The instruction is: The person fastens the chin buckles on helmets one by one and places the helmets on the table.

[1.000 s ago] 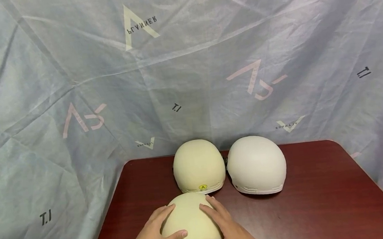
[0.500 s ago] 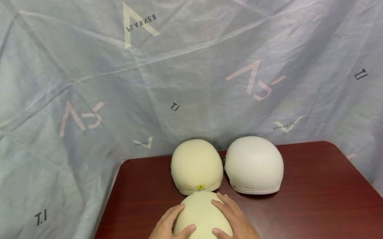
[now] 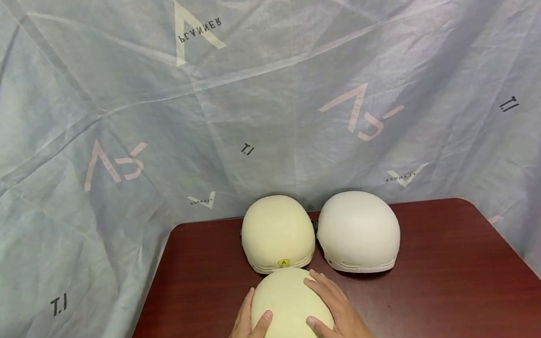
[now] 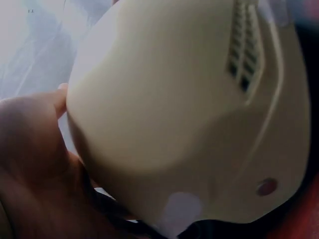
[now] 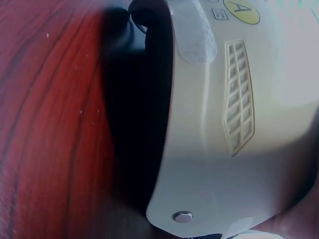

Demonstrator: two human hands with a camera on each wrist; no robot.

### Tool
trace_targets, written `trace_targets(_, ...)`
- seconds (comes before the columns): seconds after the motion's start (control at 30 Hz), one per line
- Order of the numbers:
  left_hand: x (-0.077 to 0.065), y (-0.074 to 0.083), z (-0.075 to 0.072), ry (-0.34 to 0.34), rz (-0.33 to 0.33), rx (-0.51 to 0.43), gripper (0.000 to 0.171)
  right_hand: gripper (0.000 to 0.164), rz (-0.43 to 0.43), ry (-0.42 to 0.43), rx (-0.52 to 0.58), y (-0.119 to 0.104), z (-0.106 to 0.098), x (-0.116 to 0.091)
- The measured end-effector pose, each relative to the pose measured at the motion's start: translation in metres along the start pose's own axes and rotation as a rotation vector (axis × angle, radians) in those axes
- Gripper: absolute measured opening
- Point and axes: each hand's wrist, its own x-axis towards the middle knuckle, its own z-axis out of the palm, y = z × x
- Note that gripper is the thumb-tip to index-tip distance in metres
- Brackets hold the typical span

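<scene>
A pale cream helmet [image 3: 290,317] is at the near edge of the head view, its dome facing up. My left hand [image 3: 246,332] grips its left side, thumb on top. On the opposite side my right hand [image 3: 343,318] holds it with spread fingers and the thumb on the dome. The left wrist view shows the helmet's vent grid and a rivet [image 4: 266,186], with the left hand [image 4: 35,154] against the dome. In the right wrist view, the helmet [image 5: 214,164] has a yellow "A" sticker [image 5: 242,11], and its rim is beside the dark red wood surface.
Behind the held helmet stands a second cream helmet [image 3: 277,233] with a yellow sticker. A white helmet [image 3: 359,231] is right beside it. Both rest at the back of the dark red table [image 3: 436,294], against a hanging grey printed cloth [image 3: 284,108].
The held helmet and both hands have shifted right in the head view, now in front of the cream helmet behind. The left hand has slid lower around its side. The back helmets stay put.
</scene>
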Motion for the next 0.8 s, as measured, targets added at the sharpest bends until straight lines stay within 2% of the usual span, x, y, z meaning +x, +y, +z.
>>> trace_targets(0.17,0.001,0.001,0.010,0.105,-0.019,-0.007,0.081,0.068,0.038,0.014,0.081,0.001,0.002,0.001)
trace_targets(0.3,0.001,0.012,0.019,0.183,-0.043,0.031,0.081,0.067,0.056,0.049,0.201,0.007,0.002,0.000)
trace_targets(0.47,-0.002,0.026,0.023,0.249,-0.053,0.084,0.081,0.065,0.027,0.081,0.352,0.009,0.000,-0.001)
trace_targets(0.53,-0.005,0.030,0.023,0.272,-0.023,0.124,0.080,0.065,-0.005,0.102,0.422,0.010,0.000,0.000)
trace_targets(0.67,-0.011,0.038,0.025,0.313,0.078,0.214,0.076,0.063,-0.063,0.145,0.542,0.014,-0.004,0.000)
trace_targets(0.8,-0.014,0.042,0.024,0.346,0.174,0.301,0.077,0.060,-0.055,0.160,0.620,0.020,-0.008,-0.001)
